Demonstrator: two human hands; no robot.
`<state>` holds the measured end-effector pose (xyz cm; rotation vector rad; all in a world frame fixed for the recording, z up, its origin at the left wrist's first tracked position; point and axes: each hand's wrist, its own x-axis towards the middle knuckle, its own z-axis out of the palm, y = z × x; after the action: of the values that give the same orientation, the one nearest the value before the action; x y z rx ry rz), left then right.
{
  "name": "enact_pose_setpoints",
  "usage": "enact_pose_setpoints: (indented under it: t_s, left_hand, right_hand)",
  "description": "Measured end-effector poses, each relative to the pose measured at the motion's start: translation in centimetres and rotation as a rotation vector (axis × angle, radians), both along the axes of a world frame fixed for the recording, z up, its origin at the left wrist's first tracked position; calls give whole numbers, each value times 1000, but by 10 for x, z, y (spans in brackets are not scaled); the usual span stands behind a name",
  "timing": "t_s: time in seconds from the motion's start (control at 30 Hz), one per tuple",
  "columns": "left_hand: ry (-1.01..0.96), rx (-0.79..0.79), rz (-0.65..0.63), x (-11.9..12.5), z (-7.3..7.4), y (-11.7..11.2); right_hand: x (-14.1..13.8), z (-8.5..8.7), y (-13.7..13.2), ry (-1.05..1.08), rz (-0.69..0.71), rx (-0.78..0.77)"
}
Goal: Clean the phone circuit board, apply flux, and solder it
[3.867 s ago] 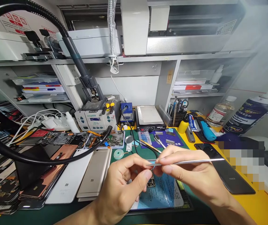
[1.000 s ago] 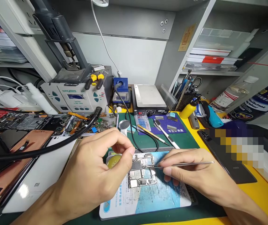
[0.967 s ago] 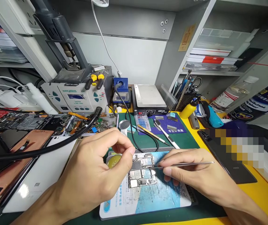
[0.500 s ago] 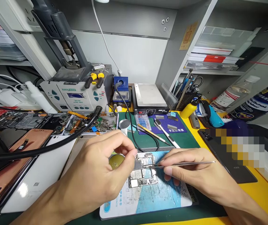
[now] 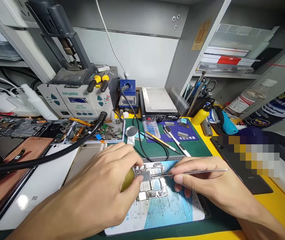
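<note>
**Tweezers on the circuit board**

Right hand pinching tweezers, tips lowered onto circuit board. Left hand curled, fingertips bracing the board's edge, likely for steadiness. Board flat on blue card, green mat beneath, yellow tin beside.

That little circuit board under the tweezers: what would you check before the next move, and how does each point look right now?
1. Circuit board lies flat on the blue card: ok.
2. Left hand steadies the board's left edge: ok.
3. Right hand grips the tweezers firmly: ok.
4. Tweezer tips sit on the board's upper part: ok.
5. Tips hold a component: cannot tell.
6. Black cable stays off the board: ok.
</note>
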<state>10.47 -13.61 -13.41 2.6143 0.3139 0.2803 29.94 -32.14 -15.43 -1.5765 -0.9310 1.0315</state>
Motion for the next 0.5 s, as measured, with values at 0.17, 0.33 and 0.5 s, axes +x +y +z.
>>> enact_pose_setpoints:
  t_s: [0.17,0.33,0.5]
  left_hand:
    - [105,-16,-48,-3,-1,-2]
    - [182,-21,-46,-3,-5,-5]
    - [201,-24,-52,-3,-5,-6]
  right_hand:
    - [0,-1,0,-4,0,3]
    - [0,-2,0,3,-15,-5]
    - [0,-1,0,18,-25,-11]
